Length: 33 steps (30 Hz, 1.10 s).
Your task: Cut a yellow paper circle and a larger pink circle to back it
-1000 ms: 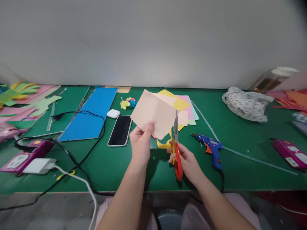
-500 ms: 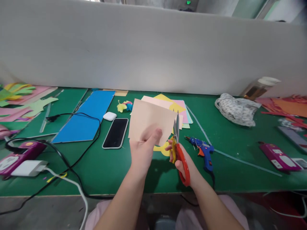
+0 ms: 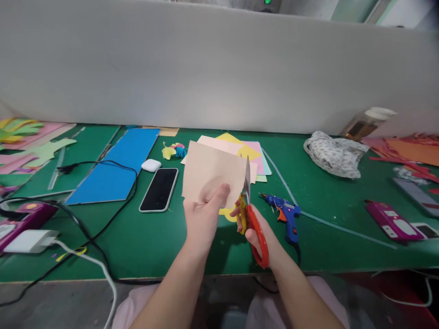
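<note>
A peach-coloured sheet of paper (image 3: 212,164) is gripped along its lower edge by my left hand (image 3: 205,212), thumb on top. In my right hand (image 3: 260,235) is a pair of scissors (image 3: 256,237) with one red and one yellow handle. Their blades point away from me, slightly parted, at the right edge of the sheet. Under the sheet, a yellow paper piece (image 3: 229,215) shows on the green table (image 3: 164,246). A stack of coloured paper (image 3: 262,160) lies behind the held sheet, partly hidden by it.
A blue glue gun (image 3: 287,214) with its cord lies right of the scissors. To the left are a phone (image 3: 159,189), a white earbud case (image 3: 151,165), a blue board (image 3: 116,164) and a purple power strip (image 3: 27,221) with cables. A cloth bundle (image 3: 334,155) sits back right.
The scissors have moved in slightly to the left against the sheet's right edge, and their blades have come closer together. The whole view has shifted a little.
</note>
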{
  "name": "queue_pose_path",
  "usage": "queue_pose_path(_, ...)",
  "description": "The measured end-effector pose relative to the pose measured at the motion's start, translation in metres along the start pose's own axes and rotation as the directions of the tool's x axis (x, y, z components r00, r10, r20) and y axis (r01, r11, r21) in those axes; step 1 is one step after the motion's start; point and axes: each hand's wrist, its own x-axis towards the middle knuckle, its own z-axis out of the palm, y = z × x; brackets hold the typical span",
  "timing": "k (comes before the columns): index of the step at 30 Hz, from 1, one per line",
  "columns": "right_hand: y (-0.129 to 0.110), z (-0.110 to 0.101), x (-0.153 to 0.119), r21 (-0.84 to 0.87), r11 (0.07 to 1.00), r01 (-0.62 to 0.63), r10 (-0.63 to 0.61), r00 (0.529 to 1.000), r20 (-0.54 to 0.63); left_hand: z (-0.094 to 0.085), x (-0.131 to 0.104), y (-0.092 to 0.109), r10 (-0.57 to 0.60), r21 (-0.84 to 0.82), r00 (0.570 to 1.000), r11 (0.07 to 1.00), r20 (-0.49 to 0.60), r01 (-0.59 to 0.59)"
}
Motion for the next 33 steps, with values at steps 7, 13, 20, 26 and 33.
queue_pose_path(7,-0.011,-0.003,0.000,-0.007,1.000,0.013,-0.013,0.999,0.039,0.004,-0.003,0.007,-0.020,0.029,1.000,0.999,-0.021,0.021)
queue_pose_path(13,-0.001,0.001,0.001,0.020,0.998,0.054,-0.053,0.998,-0.039,0.001,-0.003,0.005,0.012,0.077,0.998,0.997,-0.058,-0.008)
queue_pose_path(20,-0.001,0.004,0.002,-0.038,0.999,0.014,-0.016,0.999,-0.038,-0.004,-0.004,-0.009,0.030,0.100,0.999,0.995,-0.011,-0.029)
queue_pose_path(26,-0.003,0.004,0.003,-0.045,0.999,0.018,-0.022,0.996,-0.091,-0.011,0.000,-0.009,0.027,0.125,0.994,0.991,0.109,-0.041)
queue_pose_path(33,-0.009,-0.001,0.001,-0.073,0.997,0.004,-0.008,0.998,-0.055,-0.013,0.000,-0.005,-0.010,0.174,0.987,0.985,0.162,-0.019)
